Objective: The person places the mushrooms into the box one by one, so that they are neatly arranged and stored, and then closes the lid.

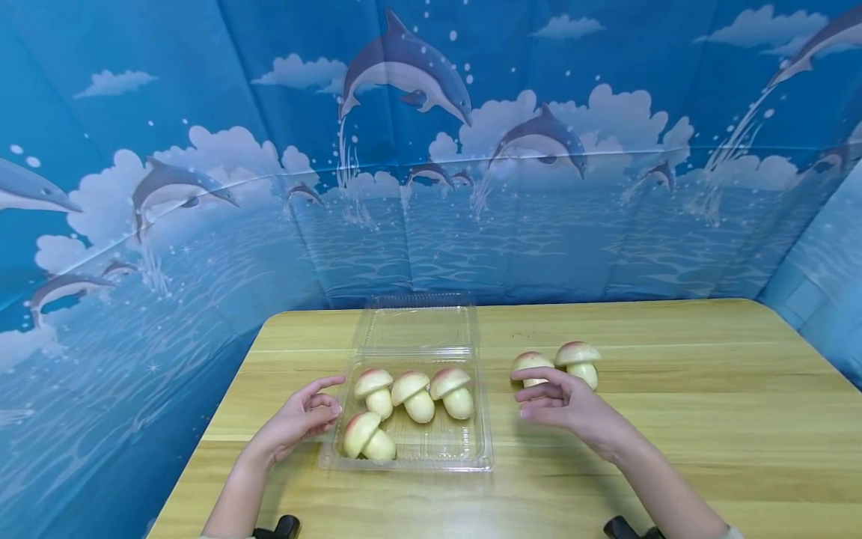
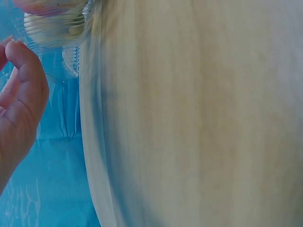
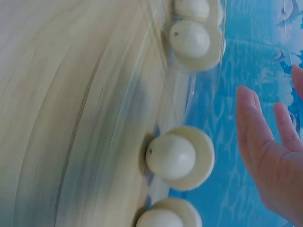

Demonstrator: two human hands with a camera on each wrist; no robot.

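A clear plastic clamshell box (image 1: 438,451) lies with its lid (image 1: 419,329) folded back. Several toy mushrooms with pink-tinged cream caps sit inside, three in the back row and one mushroom (image 1: 370,438) at the front left. My left hand (image 1: 299,419) hovers at the box's left side, its fingers loosely bent and holding nothing. Two more mushrooms stand right of the box, a nearer one (image 1: 530,361) and another mushroom (image 1: 578,355) beside it. Over the nearer one, partly hiding it in the head view, is my right hand (image 1: 569,404), fingers extended and nothing in them.
The wooden table (image 1: 707,419) extends to the right and in front of the box. Behind it hangs a blue dolphin-print cloth (image 1: 431,232). Black objects (image 1: 288,526) show near both forearms at the bottom of the head view.
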